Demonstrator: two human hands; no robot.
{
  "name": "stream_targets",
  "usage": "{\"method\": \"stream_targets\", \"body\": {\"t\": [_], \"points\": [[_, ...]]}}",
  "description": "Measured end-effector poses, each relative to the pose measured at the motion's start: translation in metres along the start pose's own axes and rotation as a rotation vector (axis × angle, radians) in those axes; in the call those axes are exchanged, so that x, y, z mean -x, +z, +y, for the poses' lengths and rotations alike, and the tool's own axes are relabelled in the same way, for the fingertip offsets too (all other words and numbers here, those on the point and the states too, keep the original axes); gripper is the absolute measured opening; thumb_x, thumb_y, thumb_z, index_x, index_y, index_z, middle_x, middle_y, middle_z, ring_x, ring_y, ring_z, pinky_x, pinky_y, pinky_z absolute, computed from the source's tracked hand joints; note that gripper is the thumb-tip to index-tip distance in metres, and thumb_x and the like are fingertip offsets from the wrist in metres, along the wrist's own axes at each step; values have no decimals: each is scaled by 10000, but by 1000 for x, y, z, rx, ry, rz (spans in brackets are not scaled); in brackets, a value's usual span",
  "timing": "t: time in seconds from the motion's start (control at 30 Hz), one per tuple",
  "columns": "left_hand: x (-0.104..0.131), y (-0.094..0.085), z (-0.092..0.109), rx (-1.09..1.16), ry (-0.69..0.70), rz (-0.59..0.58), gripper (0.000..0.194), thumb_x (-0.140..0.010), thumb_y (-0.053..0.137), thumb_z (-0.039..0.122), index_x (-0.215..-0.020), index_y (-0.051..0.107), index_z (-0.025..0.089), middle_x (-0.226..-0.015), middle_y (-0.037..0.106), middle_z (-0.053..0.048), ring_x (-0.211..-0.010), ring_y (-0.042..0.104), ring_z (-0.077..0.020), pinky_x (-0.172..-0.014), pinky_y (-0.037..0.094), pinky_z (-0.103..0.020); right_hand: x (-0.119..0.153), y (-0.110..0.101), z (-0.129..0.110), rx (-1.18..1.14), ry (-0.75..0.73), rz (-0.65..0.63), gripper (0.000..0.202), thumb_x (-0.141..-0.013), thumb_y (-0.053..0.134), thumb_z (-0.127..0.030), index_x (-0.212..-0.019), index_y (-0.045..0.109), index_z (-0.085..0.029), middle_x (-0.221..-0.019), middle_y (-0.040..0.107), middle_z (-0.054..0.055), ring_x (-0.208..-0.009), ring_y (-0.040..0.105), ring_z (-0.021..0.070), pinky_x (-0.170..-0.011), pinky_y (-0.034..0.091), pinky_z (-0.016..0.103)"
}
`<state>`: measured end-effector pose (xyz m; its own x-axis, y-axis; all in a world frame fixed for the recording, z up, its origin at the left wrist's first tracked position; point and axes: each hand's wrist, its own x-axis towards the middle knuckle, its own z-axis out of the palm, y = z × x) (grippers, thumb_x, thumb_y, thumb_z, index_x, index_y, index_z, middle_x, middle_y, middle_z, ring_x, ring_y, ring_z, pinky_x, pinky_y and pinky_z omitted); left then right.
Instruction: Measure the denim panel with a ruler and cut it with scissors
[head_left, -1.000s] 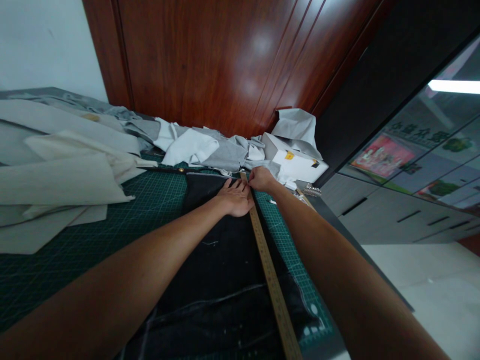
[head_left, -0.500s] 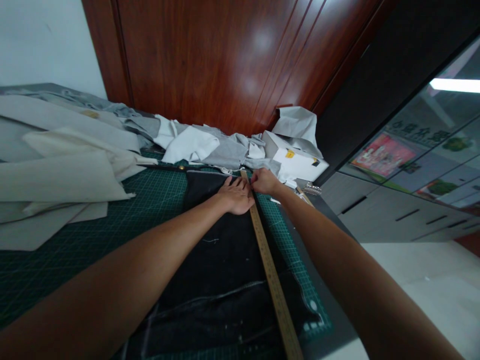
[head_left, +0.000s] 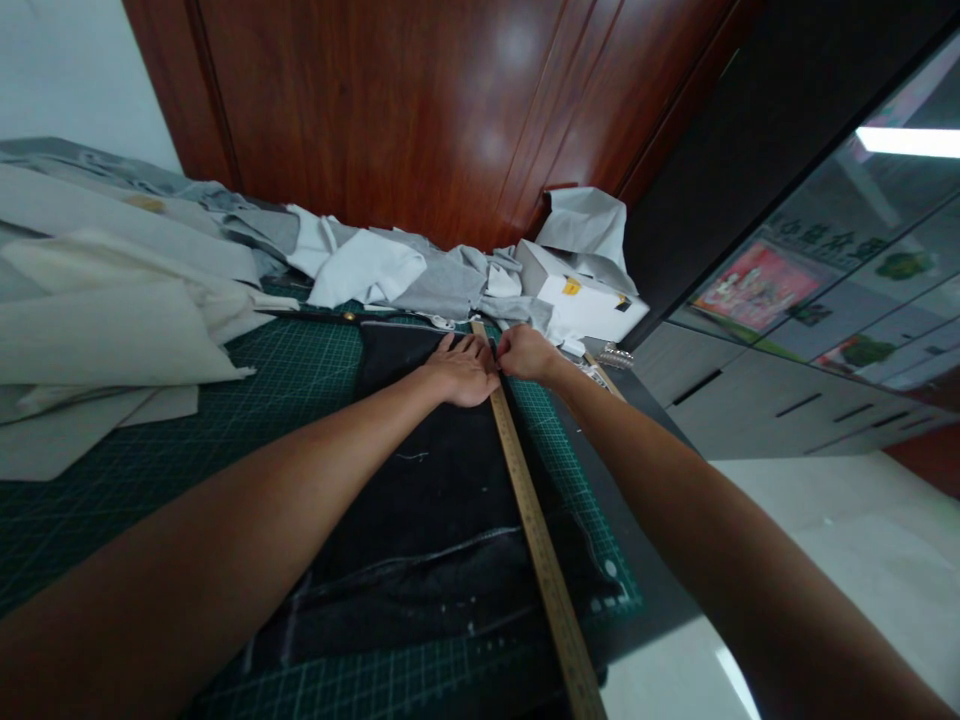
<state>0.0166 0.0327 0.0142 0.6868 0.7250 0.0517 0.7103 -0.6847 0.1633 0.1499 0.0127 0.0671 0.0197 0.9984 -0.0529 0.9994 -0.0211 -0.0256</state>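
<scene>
A long wooden ruler (head_left: pixel 530 500) lies lengthwise over black fabric (head_left: pixel 442 490), which is spread on a green cutting mat (head_left: pixel 300 365). My left hand (head_left: pixel 465 370) rests flat near the ruler's far end, fingers stretched out, pressing on the fabric and the ruler's left edge. Just across the ruler, my right hand (head_left: pixel 526 353) is closed in a pinch at its right edge, close to the left fingertips. What it pinches, if anything, is hidden. Pale lines and stitching run across the black fabric.
Cream fabric pieces (head_left: pixel 112 330) are piled on the left. Black-handled scissors (head_left: pixel 337 317) lie beyond the black fabric. Grey and white cloth scraps (head_left: pixel 442 280) line the back, beside a white box (head_left: pixel 581 295). The table's right edge (head_left: pixel 660 560) drops to a pale floor.
The view has tilted, so the scene sits slightly higher and further left. My right hand has slid slightly nearer along the ruler; my left hand stays pressed in place.
</scene>
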Motion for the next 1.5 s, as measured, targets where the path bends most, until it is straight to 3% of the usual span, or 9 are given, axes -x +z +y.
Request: {"method": "stream_targets", "body": {"t": [0.23,0.43,0.63,0.93,1.5], "points": [[-3,-1,2,-27,-10,-41,731,-1022,255,449,-1637,307,57,-1745,260,-186,-1640,151,-294,-1307,76,-555,39,-2,-1,-13,-9,-21,170,-1014,723,-311,-1052,737,-146,-1077,769,56,-935,751,223,-832,631,409],[-5,-2,2,-54,-16,-69,775,-1010,284,459,-1649,258,20,-1760,198,-200,-1643,122,-308,-1309,67,-558,71,4,2,-67,-33,36,106,-865,698,-81,-845,787,-135,-879,813,92,-856,761,242,-732,557,278],[-4,-1,2,-67,-11,-57,774,-1009,263,452,-1655,241,28,-1756,216,-192,-1636,154,-308,-1311,72,-549,102,13,5,-102,-49,60,142,-775,678,-42,-788,779,-140,-813,806,100,-781,740,237,-628,474,253],[-6,-1,4,-54,-36,-66,773,-1019,222,450,-1658,223,15,-1764,193,-181,-1641,131,-292,-1308,52,-584,143,17,5,-187,-66,51,181,-740,641,-7,-718,712,-172,-694,722,40,-648,637,171,-575,393,249],[-3,-4,12,-54,-88,-68,750,-1014,214,440,-1665,254,71,-1771,194,-146,-1641,131,-297,-1295,88,-623,205,29,3,-308,-53,57,235,-777,584,29,-700,613,-191,-603,599,-27,-532,527,118,-503,315,235]]}}
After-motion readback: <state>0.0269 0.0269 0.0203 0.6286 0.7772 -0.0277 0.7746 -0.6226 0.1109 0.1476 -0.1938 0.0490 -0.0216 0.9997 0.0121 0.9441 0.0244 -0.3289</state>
